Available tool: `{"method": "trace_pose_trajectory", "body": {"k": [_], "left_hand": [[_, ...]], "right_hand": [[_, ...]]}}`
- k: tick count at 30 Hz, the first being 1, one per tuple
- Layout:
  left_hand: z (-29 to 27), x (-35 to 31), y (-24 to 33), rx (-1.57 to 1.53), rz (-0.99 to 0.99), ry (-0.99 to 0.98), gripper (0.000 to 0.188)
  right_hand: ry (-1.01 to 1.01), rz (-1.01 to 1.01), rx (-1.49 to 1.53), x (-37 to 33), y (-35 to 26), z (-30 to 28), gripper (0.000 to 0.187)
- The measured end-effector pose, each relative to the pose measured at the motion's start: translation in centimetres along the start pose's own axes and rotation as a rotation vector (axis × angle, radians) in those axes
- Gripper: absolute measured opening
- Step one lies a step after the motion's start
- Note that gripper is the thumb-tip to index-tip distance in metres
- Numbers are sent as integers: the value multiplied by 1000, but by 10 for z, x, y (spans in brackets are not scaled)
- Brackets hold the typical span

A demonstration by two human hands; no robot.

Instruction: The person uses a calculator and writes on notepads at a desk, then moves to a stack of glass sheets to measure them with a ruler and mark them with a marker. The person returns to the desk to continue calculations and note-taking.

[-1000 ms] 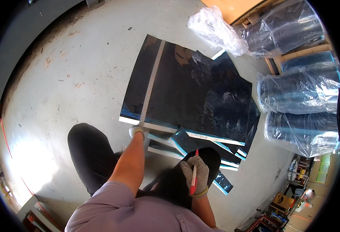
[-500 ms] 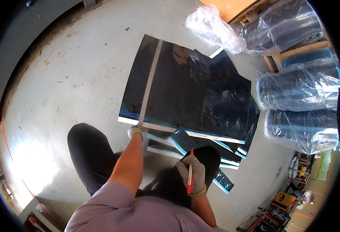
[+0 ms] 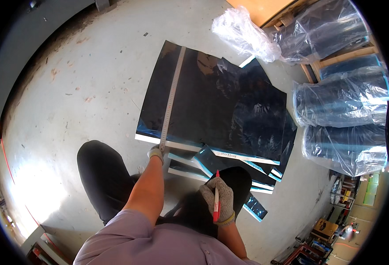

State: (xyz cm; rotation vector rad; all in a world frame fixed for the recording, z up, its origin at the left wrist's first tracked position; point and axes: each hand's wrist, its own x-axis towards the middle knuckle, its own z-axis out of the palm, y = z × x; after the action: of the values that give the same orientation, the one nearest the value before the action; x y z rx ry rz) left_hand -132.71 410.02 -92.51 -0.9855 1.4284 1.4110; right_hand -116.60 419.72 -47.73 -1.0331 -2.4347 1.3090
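A long steel ruler [image 3: 172, 95] lies lengthwise over a large dark sheet [image 3: 207, 101] on the floor. The sheet's near edge carries a white strip with blue beside it. My left hand [image 3: 156, 153], in a light glove, grips the ruler's near end just past that white edge; its fingertips are partly hidden. In front of my body, my gloved right hand [image 3: 223, 198] is closed around a red and white marker [image 3: 217, 198], its red tip pointing away from me. Several narrow dark offcuts [image 3: 205, 160] with white and blue edges lie between the sheet and my knees.
Dark rolls wrapped in clear plastic [image 3: 342, 97] stand along the right, by a wooden frame [image 3: 311, 73]. Crumpled clear plastic [image 3: 245, 33] sits at the back right. A small dark offcut [image 3: 255, 206] lies beside my right knee. Shelves with tools [image 3: 324, 229] stand lower right.
The ruler and my left hand have shifted very slightly, the ruler sliding a little toward me. My right hand with the marker has hardly moved.
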Motion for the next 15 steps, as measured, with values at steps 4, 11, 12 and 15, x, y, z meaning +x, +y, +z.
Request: {"method": "trace_pose_trajectory", "body": {"k": [4,11,12,15], "left_hand": [[-3,3,0,5,-5,-35,42],[-6,6,2,71,2,-61,39],[-5,3,3,78,5,-57,37],[1,-8,11,-82,-81,32,30]], "right_hand": [[-2,-23,-43,0,2,0,20],[-4,-10,10,-2,6,3,19],[-7,-5,15,-3,7,3,19],[-23,1,28,-1,5,3,18]]}}
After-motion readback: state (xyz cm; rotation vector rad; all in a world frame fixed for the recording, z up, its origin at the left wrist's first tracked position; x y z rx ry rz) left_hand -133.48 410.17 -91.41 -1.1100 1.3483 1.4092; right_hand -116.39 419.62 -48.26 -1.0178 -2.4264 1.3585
